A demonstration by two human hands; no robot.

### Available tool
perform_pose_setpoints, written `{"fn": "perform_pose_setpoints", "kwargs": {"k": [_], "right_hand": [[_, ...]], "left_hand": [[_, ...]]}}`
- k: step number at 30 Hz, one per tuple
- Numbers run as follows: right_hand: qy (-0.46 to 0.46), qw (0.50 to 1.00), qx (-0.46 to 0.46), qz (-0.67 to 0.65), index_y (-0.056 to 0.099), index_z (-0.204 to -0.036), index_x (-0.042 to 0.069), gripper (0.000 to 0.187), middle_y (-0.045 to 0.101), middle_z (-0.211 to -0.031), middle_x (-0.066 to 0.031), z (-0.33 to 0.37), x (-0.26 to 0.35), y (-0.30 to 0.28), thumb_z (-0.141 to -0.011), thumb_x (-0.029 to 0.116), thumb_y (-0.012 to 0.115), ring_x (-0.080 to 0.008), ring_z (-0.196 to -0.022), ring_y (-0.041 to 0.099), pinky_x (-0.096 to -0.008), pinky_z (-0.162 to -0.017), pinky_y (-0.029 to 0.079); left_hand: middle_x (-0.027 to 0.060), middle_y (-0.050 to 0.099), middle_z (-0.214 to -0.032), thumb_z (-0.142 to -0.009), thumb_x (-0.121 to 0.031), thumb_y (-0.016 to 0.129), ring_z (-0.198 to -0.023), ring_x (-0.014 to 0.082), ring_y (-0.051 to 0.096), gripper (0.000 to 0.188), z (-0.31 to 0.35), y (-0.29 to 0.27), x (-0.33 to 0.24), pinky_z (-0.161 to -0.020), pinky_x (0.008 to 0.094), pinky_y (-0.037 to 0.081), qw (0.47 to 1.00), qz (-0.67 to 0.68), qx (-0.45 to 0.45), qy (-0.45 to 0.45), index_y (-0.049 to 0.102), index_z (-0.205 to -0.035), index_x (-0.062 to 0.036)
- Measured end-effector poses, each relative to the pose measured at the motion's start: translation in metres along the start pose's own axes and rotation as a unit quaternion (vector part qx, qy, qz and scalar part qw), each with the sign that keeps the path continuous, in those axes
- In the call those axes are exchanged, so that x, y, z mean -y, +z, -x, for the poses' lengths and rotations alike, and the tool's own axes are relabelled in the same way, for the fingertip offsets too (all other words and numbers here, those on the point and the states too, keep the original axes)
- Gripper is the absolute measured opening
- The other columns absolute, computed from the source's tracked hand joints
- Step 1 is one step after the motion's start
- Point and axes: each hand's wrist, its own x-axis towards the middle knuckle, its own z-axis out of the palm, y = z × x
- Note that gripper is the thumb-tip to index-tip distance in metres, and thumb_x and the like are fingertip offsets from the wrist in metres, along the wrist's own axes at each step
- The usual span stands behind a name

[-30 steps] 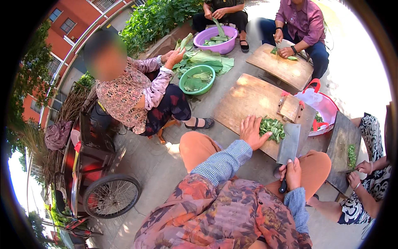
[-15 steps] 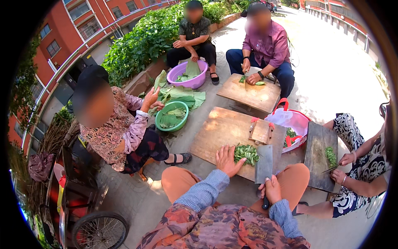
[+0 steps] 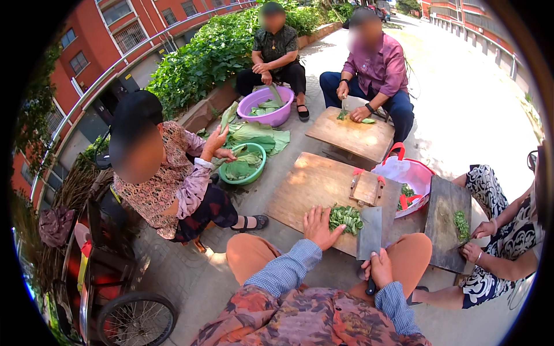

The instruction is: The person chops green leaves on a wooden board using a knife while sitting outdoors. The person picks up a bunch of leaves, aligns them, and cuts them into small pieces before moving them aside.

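My left hand (image 3: pixel 321 227) lies with its fingers stretched out on the large wooden cutting board (image 3: pixel 309 181). Its thumb is beside a small heap of chopped green leaves (image 3: pixel 345 219). My right hand (image 3: pixel 378 269) is wrapped round the black handle of a cleaver (image 3: pixel 369 232). The broad blade points away from me, just right of the heap, at the near edge of the board. A small wooden block with red ends (image 3: pixel 366 189) sits on the board beyond the greens.
Seated people work around me. A green basin (image 3: pixel 263 165) and purple tub (image 3: pixel 287 115) with leaves stand ahead left. A second board (image 3: pixel 369 138) is ahead, a dark board (image 3: pixel 438 230) and white-red bag (image 3: pixel 424 170) right. A cart wheel (image 3: pixel 137 320) is lower left.
The view has shifted slightly. My hands, the cleaver and the heap look much the same. The leaf over the purple tub has changed position with the far worker's hands.
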Motion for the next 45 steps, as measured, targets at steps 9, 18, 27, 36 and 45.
{"fn": "perform_pose_setpoints", "kwargs": {"k": [9,18,27,36,45], "right_hand": [[-0.002,1.000,0.002,0.000,0.046,-0.117,0.005,0.014,0.063,-0.073,-0.0083,0.0009,0.0039,0.0013,-0.112,0.018,0.040,-0.0136,-0.043,0.052,-0.0302,-0.040,0.048],[0.000,1.000,0.005,-0.017,0.049,-0.122,0.004,0.018,0.065,-0.074,-0.0080,-0.0023,0.0013,0.0002,-0.112,0.017,0.041,-0.0119,-0.043,0.051,-0.0280,-0.040,0.045],[-0.011,1.000,0.012,0.001,0.046,-0.119,0.004,0.016,0.064,-0.074,-0.0088,-0.0029,0.0023,-0.0006,-0.112,0.017,0.039,-0.0135,-0.043,0.052,-0.0299,-0.041,0.047],[0.001,1.000,0.008,-0.008,0.045,-0.119,0.005,0.014,0.064,-0.073,-0.0080,-0.0052,-0.0003,-0.0012,-0.112,0.017,0.039,-0.0130,-0.042,0.052,-0.0293,-0.040,0.047],[-0.006,1.000,0.011,-0.009,0.046,-0.118,0.005,0.014,0.064,-0.074,-0.0082,-0.0053,0.0003,-0.0011,-0.112,0.016,0.039,-0.0132,-0.042,0.051,-0.0295,-0.040,0.047]], "left_hand": [[0.0271,0.035,-0.164,-0.095,-0.068,0.060,-0.156,0.0435,0.025,0.090,-0.0014,0.0016,0.0031,-0.128,0.0596,0.011,1.000,-0.016,0.011,-0.001,0.042,-0.157,-0.0054],[0.0269,0.033,-0.166,-0.095,-0.068,0.059,-0.157,0.0433,0.022,0.091,-0.0039,-0.0020,0.0008,-0.128,0.0587,0.010,1.000,-0.014,0.024,-0.006,0.041,-0.158,-0.0050],[0.0273,0.031,-0.166,-0.096,-0.069,0.057,-0.158,0.0433,0.020,0.091,-0.0039,-0.0025,-0.0002,-0.129,0.0588,0.008,0.999,-0.017,0.037,-0.008,0.040,-0.158,-0.0044],[0.0274,0.033,-0.166,-0.096,-0.068,0.058,-0.157,0.0436,0.023,0.090,-0.0044,-0.0001,0.0008,-0.128,0.0590,0.009,1.000,-0.018,0.025,-0.004,0.041,-0.158,-0.0047],[0.0277,0.034,-0.165,-0.095,-0.068,0.059,-0.157,0.0435,0.023,0.090,-0.0042,0.0013,0.0019,-0.128,0.0588,0.010,1.000,-0.016,0.018,-0.001,0.042,-0.157,-0.0055]]}}
